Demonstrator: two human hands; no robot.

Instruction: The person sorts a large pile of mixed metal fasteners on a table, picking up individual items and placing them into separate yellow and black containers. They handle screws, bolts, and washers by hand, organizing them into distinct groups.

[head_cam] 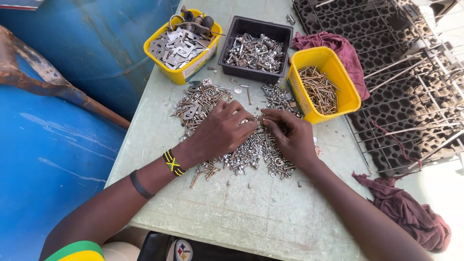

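Both hands, left hand (223, 129) and right hand (290, 137), rest curled (fingertips meeting) on the screw pile (251, 152); grip unclear; yellow tub (349, 92) nearer the right.

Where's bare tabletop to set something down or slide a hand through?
Free: the near strip of the table, between the two forearms, below the loose hardware pile. A smaller bare patch lies right of the right hand, below the yellow screw bin. Crowded: under the left hand and up to the three bins.

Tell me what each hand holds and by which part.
Cannot be told: left hand and right hand rest fingers-down in the screw pile, any grip hidden.
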